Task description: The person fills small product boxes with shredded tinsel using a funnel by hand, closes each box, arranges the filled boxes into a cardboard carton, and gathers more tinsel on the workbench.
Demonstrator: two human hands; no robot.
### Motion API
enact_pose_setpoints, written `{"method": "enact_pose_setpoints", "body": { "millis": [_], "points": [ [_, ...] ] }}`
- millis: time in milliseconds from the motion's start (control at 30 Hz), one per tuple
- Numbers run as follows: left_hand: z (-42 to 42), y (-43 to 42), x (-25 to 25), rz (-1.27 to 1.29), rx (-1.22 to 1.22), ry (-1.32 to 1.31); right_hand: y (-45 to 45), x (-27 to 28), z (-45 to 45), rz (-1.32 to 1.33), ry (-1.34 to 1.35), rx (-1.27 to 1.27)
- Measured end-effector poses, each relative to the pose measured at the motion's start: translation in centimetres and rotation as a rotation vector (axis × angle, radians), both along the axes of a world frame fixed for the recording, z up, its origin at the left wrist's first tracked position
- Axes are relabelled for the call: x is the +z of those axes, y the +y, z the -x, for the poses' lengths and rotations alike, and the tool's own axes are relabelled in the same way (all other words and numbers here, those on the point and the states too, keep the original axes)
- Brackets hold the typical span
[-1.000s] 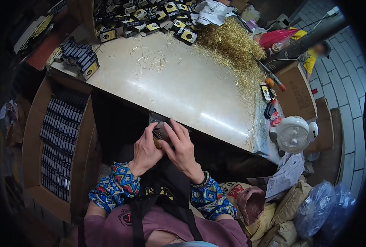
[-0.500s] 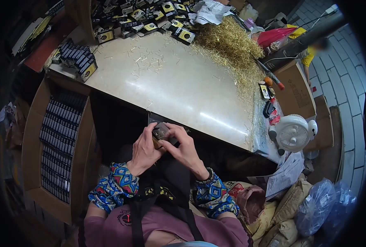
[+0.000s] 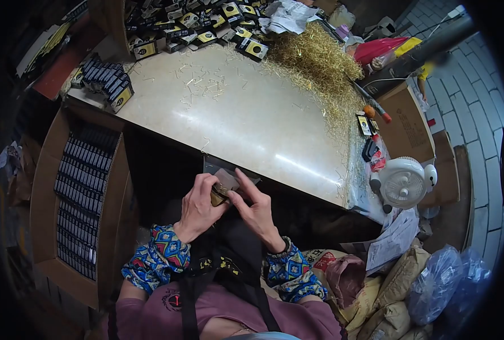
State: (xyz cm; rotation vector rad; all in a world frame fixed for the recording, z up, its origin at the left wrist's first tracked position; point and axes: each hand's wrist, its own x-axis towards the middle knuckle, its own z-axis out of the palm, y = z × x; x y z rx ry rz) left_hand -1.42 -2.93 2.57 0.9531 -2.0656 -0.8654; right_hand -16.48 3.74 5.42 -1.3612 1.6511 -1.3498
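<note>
A small black and yellow cardboard box (image 3: 220, 196), its pale flap standing up, is between my hands just below the table's front edge. My left hand (image 3: 197, 208) is closed around the box's left side. At the right side, the thumb of my right hand (image 3: 256, 214) presses on the box's edge, while its index finger reaches up along the flap. What lies inside the box is too small to make out.
Thin gold-coloured pins form a big pile (image 3: 314, 59) on the table (image 3: 235, 122), with loose ones scattered about. Small boxes (image 3: 206, 37) heap up at the back. A carton (image 3: 48, 226) of packed boxes stands at left, a white fan (image 3: 402, 182) at right.
The box's flap now stands more upright and the box is turned a little. My right index finger has straightened and lifted away from the box's top. The person at far right has shifted.
</note>
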Motion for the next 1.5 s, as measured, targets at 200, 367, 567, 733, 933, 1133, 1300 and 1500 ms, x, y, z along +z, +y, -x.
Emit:
{"method": "enact_pose_setpoints", "body": {
  "millis": [200, 367, 567, 733, 933, 1133, 1300, 1500],
  "points": [
    [0.2, 0.7, 1.6, -0.211, 0.129, -0.049, 0.4, -0.8, -1.1, -0.049, -0.191, 0.032],
    [0.7, 0.9, 0.4, -0.118, 0.103, -0.092, 0.1, -0.5, -2.6, -0.088, -0.198, -0.169],
    [0.7, 0.9, 0.5, -0.077, 0.058, -0.076, -0.5, -0.7, -2.0, -0.107, -0.331, -0.179],
    [0.5, 0.6, -0.1, -0.074, 0.08, -0.067, -0.6, -0.8, -3.0, -0.05, -0.122, -0.191],
    [0.4, -0.2, -0.2, -0.23, 0.057, 0.03, -0.8, -0.3, -3.7, 0.318, 0.468, -0.06],
    [1.0, -2.4, 2.7, -0.017, -0.115, 0.013, -1.6, 0.4, 5.1, 0.367, 0.591, -0.378],
    [6.9, -6.5, 1.2, -0.051, -0.211, 0.2, -5.2, -1.3, 4.9, 0.26, 0.076, -0.262],
    [-0.8, -17.0, 5.2, 0.265, 0.306, -0.695, -17.5, -2.0, 4.5, 0.326, 0.736, 0.065]
  ]
}}
